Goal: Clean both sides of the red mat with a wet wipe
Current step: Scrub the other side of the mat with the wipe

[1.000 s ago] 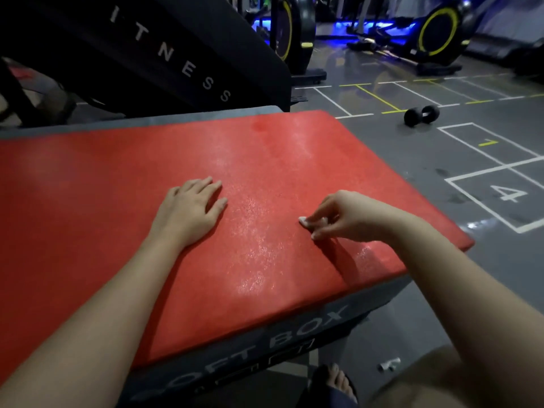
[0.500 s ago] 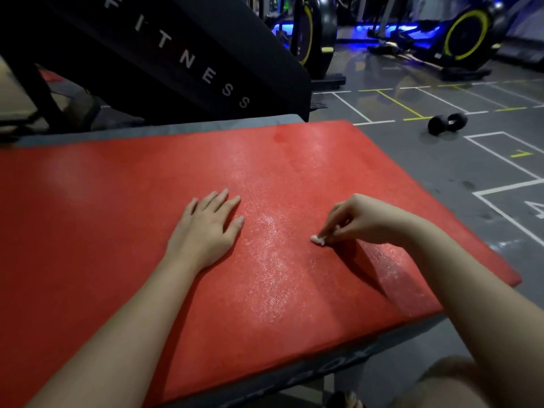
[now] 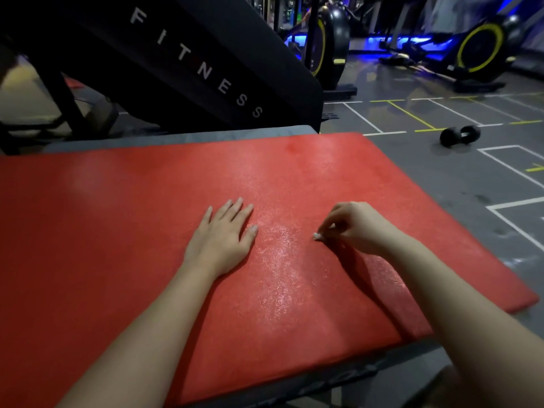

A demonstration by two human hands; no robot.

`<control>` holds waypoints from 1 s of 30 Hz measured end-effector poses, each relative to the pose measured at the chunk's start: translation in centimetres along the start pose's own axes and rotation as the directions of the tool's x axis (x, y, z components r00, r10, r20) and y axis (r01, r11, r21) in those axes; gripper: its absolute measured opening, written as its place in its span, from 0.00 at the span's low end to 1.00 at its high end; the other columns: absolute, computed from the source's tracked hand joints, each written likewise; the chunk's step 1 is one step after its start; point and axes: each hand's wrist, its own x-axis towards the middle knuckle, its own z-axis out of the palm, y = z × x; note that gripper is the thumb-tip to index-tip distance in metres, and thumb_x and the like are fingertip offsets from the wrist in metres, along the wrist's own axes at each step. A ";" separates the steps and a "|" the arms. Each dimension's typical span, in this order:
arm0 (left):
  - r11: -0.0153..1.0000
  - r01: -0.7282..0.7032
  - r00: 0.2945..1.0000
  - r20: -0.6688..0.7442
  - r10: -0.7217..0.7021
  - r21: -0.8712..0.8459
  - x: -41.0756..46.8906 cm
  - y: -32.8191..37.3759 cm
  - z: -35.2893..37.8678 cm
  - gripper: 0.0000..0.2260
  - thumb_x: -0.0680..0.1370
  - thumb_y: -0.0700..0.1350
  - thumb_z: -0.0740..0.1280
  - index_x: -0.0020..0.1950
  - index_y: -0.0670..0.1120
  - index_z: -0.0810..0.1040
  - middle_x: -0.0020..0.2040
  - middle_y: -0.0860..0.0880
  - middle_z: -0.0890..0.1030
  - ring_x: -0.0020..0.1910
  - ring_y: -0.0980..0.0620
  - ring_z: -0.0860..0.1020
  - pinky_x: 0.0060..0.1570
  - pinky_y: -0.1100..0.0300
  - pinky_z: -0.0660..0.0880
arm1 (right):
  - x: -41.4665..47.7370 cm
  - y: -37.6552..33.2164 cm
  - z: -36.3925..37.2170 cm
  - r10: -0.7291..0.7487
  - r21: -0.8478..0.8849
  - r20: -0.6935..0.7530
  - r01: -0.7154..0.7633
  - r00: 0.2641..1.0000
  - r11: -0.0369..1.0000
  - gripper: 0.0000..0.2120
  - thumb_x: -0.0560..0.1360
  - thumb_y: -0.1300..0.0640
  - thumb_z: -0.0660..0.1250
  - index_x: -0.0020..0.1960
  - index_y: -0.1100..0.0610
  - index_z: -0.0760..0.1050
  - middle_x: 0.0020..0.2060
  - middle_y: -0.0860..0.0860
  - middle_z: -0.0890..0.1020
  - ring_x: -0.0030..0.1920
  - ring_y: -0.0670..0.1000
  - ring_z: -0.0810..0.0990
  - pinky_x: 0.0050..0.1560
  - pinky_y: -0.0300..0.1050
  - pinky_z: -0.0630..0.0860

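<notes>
The gym floor (image 3: pixel 441 184), grey with painted lines, spreads out to the right. A slanted black panel (image 3: pixel 206 48) lettered FITNESS rises behind the work area. The red mat (image 3: pixel 117 231) fills most of the view, lying flat on a grey box (image 3: pixel 182 136) whose edge shows along the far side. A wet sheen (image 3: pixel 279 260) glistens in a band down the mat's middle, between the two hands.

The left hand (image 3: pixel 223 240) rests flat on the mat with its fingers straight and its grip apart, holding nothing and apparently steadying the mat. The right hand (image 3: pixel 356 228) is just to the right of the sheen. Its grip is clamped, fingertips pinched, on a small balled wet wipe (image 3: pixel 316 236) that touches the mat's surface.

The step in hand looks like wiping the top side. The far and left stretches look dull, so probably unwiped. The next move calls for dragging the wipe across those dry areas with steady pressure. The mat must then be flipped, as its underside has yet to be done.
</notes>
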 end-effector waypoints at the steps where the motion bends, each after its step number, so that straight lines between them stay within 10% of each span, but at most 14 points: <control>1: 1.000 -0.002 1.000 0.003 0.002 -0.002 0.0 0.0 0.0 0.28 0.83 0.63 0.46 0.83 0.57 0.53 0.83 0.55 0.52 0.82 0.56 0.48 0.80 0.47 0.44 | 0.8 0.0 0.8 -0.002 0.019 -0.100 0.003 0.995 1.000 0.05 0.70 0.50 0.78 0.44 0.49 0.87 0.38 0.47 0.81 0.39 0.48 0.79 0.36 0.29 0.66; 6: 1.000 -0.016 1.000 0.009 0.016 0.002 0.0 -0.4 -0.1 0.29 0.83 0.64 0.43 0.83 0.57 0.52 0.83 0.54 0.52 0.82 0.55 0.47 0.80 0.47 0.44 | 5.7 0.3 2.1 0.130 0.116 -0.281 -0.101 0.951 0.988 0.08 0.69 0.50 0.79 0.45 0.54 0.87 0.37 0.49 0.79 0.37 0.50 0.78 0.34 0.28 0.65; 12: 1.000 -0.010 1.000 0.017 0.010 0.010 0.1 -0.4 0.1 0.32 0.80 0.65 0.38 0.83 0.57 0.50 0.83 0.55 0.50 0.82 0.55 0.45 0.80 0.46 0.44 | 6.3 1.4 -0.4 0.109 -0.017 0.088 -0.108 0.990 0.994 0.07 0.69 0.44 0.78 0.42 0.46 0.86 0.34 0.43 0.83 0.34 0.39 0.78 0.31 0.29 0.67; 19: 0.999 -0.030 0.998 0.055 0.029 0.028 0.4 -0.5 -0.1 0.31 0.81 0.65 0.37 0.83 0.57 0.45 0.84 0.54 0.44 0.81 0.55 0.40 0.80 0.45 0.41 | 14.5 2.1 1.1 0.163 0.073 -0.201 -0.151 0.966 0.986 0.08 0.71 0.52 0.78 0.47 0.56 0.87 0.38 0.51 0.81 0.42 0.53 0.80 0.38 0.35 0.64; 25: 0.999 -0.021 0.999 0.040 0.020 0.031 0.7 -0.6 0.3 0.32 0.80 0.66 0.36 0.83 0.58 0.44 0.83 0.52 0.42 0.81 0.54 0.37 0.80 0.45 0.40 | 14.4 3.2 -1.3 0.139 -0.008 0.091 -0.139 0.986 0.990 0.08 0.70 0.47 0.77 0.45 0.50 0.87 0.36 0.50 0.86 0.39 0.48 0.83 0.37 0.39 0.71; 30: 0.999 -0.033 0.998 0.047 0.032 0.034 0.7 -0.8 0.4 0.32 0.80 0.66 0.36 0.83 0.56 0.40 0.83 0.54 0.41 0.81 0.56 0.36 0.80 0.46 0.41 | 18.4 2.9 0.1 0.207 0.082 -0.134 -0.198 0.969 0.977 0.11 0.71 0.49 0.78 0.49 0.54 0.87 0.37 0.51 0.84 0.37 0.45 0.78 0.33 0.33 0.67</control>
